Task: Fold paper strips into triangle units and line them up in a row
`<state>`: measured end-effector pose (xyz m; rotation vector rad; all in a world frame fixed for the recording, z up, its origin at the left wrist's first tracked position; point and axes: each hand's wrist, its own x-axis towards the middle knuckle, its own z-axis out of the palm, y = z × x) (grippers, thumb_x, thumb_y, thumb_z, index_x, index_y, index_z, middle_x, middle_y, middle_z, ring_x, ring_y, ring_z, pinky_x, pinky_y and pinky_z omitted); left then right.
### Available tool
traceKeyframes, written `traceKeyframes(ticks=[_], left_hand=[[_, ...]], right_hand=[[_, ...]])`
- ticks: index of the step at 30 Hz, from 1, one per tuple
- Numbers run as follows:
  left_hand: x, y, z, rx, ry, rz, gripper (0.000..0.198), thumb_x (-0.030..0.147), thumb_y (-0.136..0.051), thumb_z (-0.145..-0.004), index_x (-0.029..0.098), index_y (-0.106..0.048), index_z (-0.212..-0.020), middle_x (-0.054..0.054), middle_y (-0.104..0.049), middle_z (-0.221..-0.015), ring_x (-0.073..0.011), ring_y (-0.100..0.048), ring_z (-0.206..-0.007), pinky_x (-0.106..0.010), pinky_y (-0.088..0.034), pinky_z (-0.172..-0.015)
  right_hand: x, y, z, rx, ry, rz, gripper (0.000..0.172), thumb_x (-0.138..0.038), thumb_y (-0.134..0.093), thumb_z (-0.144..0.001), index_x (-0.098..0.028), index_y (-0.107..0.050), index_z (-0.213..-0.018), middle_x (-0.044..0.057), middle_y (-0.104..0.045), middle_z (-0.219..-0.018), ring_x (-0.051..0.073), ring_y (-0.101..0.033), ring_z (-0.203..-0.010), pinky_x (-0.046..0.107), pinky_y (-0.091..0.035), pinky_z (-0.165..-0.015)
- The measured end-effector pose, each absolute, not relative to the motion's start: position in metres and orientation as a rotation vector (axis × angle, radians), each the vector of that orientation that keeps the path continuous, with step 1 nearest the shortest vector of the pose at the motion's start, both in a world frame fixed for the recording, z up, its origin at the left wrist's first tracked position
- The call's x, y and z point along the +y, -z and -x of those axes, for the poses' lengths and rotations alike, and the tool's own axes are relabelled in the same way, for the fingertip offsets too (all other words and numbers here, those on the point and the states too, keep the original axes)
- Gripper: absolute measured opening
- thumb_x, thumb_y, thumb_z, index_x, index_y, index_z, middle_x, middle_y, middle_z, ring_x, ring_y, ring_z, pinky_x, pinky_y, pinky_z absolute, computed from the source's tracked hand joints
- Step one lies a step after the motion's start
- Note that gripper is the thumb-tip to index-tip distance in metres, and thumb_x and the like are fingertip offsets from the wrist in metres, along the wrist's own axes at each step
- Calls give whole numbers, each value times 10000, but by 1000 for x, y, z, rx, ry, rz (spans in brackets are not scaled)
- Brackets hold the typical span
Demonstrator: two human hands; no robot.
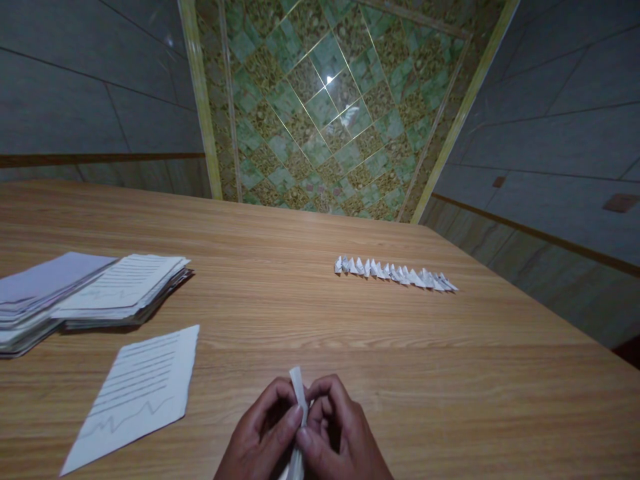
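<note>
Both my hands meet at the bottom middle of the view, above the table. Between them is a narrow strip of folded white paper (297, 381), its upper end sticking up past my fingers. My left hand (265, 427) pinches it from the left with thumb and fingertips. From the other side my right hand (343, 430) grips it, thumb pressed against the strip. The lower part of the paper is partly covered by my thumbs. To the left of my hands, a loose sheet (137, 393) with printed lines and a jagged drawn line lies flat.
On the wooden table (250, 287), stacks of paper (125, 287) and a pale purple-topped pile (50, 280) stand at the left. A row of small folded paper pieces (395, 273) runs across the right back. Beyond the far table edge lies a green patterned tiled surface (340, 120).
</note>
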<state>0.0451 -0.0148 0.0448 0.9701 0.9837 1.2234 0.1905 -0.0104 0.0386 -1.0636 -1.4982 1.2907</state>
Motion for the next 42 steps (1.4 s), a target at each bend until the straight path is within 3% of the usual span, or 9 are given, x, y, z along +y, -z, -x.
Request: traceKeyframes(ticks=[10, 15, 21, 26, 34, 37, 40, 42], left_hand=[[-14, -46, -42, 994, -1203, -883, 379, 579, -830, -739, 223, -717, -810, -14, -683, -836, -224, -635, -850, -293, -511, -806], [-12, -43, -41, 998, -1171, -864, 403, 607, -802, -759, 221, -687, -784, 0, -650, -787, -215, -620, -822, -270, -500, -716], [-10, -44, -39, 1045, -1165, -983, 432, 649, -766, -775, 223, -690, -770, 14, -652, -722, -187, -588, -731, -254, -483, -720], [-11, -42, -40, 1021, -1186, -1022, 420, 638, -766, -780, 229, -679, -748, 20, -654, -726, -191, -612, -744, -246, -490, -726], [-13, -41, -42, 1082, -1236, -1053, 408, 648, -770, -763, 246, -702, -785, 20, -661, -758, -196, -609, -778, -231, -494, -711], [-12, -40, -41, 1101, -1251, -1127, 343, 586, -728, -825, 245, -697, -794, 15, -656, -754, -194, -604, -756, -233, -490, -695], [-11, -38, -39, 1134, -1284, -1296, 245, 449, -649, -899, 243, -668, -767, 8, -634, -760, -193, -603, -741, -236, -487, -678], [-10, -37, -38, 1160, -1308, -1411, 214, 382, -603, -919, 245, -649, -761, -1, -629, -787, -195, -609, -752, -238, -492, -675]], right_hand=[[-4, -19, -190, -1442, -1331, 989, 490, -664, -692, -818, -209, -591, -973, -58, -486, -653, 125, -438, -572, 253, -301, -550], [-4, -22, -188, -1472, -1332, 992, 477, -656, -696, -805, -222, -575, -962, -61, -476, -635, 123, -435, -555, 237, -280, -526], [-6, -49, -195, -1568, -1396, 998, 472, -632, -683, -831, -209, -558, -998, -34, -498, -689, 143, -443, -612, 248, -321, -557], [-5, -30, -191, -1513, -1271, 997, 499, -683, -665, -823, -203, -590, -937, -48, -480, -634, 131, -445, -557, 228, -299, -505], [-4, -33, -199, -1574, -1326, 997, 282, -460, -658, -904, -197, -571, -950, -38, -510, -703, 129, -464, -621, 232, -341, -566], [-5, -34, -201, -1625, -1275, 1033, 212, -398, -620, -914, -196, -574, -963, -35, -520, -701, 135, -492, -624, 229, -360, -562], [-6, -32, -200, -1790, -974, 1065, 111, -247, -538, -920, -201, -577, -1013, -42, -542, -657, 134, -518, -555, 221, -365, -518], [-6, -32, -199, -1925, -577, 1053, 193, -151, -504, -886, -203, -579, -1056, -21, -600, -676, 153, -564, -556, 240, -402, -536]])
